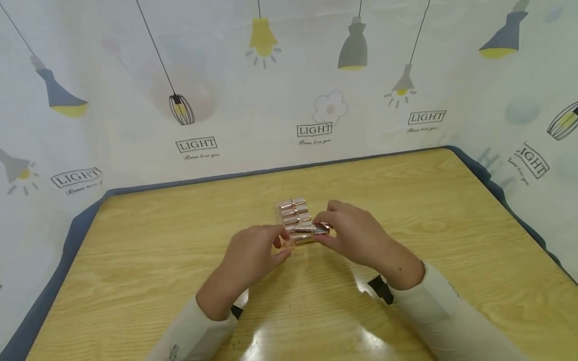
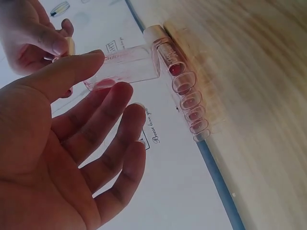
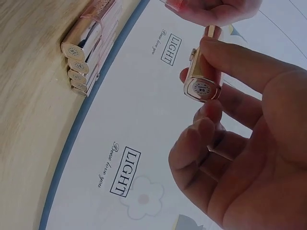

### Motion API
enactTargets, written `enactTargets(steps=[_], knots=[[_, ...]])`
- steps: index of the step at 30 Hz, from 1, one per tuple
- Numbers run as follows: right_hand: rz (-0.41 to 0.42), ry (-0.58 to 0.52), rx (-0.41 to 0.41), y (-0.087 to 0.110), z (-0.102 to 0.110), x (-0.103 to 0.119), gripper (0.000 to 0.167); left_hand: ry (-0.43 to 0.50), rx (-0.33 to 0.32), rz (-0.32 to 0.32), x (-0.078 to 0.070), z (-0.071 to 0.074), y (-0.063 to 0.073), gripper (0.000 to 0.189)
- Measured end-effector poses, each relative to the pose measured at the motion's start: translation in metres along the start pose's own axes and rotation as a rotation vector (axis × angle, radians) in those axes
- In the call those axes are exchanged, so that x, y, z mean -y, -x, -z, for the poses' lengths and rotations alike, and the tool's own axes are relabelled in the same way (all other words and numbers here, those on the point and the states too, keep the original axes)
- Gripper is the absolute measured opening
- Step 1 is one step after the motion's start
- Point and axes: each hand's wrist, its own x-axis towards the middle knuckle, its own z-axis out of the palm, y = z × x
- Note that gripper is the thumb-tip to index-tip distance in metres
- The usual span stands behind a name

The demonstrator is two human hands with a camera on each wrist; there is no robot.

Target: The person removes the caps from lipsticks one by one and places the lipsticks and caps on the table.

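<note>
My right hand (image 1: 356, 233) pinches a lipstick (image 1: 321, 229) by its shiny gold base, whose round end label faces the right wrist camera. Between thumb and fingers, my left hand (image 1: 253, 253) holds a clear, pink-tinted lipstick cap (image 2: 127, 67). The cap is off the tube, and its see-through wall has reddish smears. Both hands are close together above the near end of a row of lipsticks (image 1: 294, 210). Those lie side by side, with gold bases to the right and clear caps to the left, as the right wrist view also shows of their bases (image 3: 73, 51).
The lipstick row lies on a wood-grain table (image 1: 171, 240) with a dark blue edge (image 1: 253, 173). Behind it and at the sides hangs a white cloth (image 1: 253, 110) printed with lamps. A black strap piece (image 1: 381, 290) sticks out at the right wrist.
</note>
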Motion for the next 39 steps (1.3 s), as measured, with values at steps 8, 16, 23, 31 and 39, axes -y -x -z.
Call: enactTargets(steps=[8,16,23,31,39], knots=[[-0.014,-0.034,0.038,-0.002,-0.001,0.001,0.021,0.022,0.066,0.026,0.000,-0.005,-0.003,0.017],[-0.036,-0.049,0.130,-0.005,-0.007,0.003,0.022,0.033,0.085,0.022,0.001,-0.010,-0.004,0.017],[-0.025,-0.091,0.174,-0.006,-0.014,0.003,0.021,0.052,0.092,0.033,0.001,-0.011,-0.002,0.018],[0.007,-0.167,0.194,-0.009,-0.024,0.002,0.016,0.063,0.096,0.044,0.001,-0.010,-0.001,0.017],[0.016,-0.218,0.287,-0.017,-0.038,-0.001,0.014,0.064,0.095,0.036,0.002,-0.010,-0.003,0.018]])
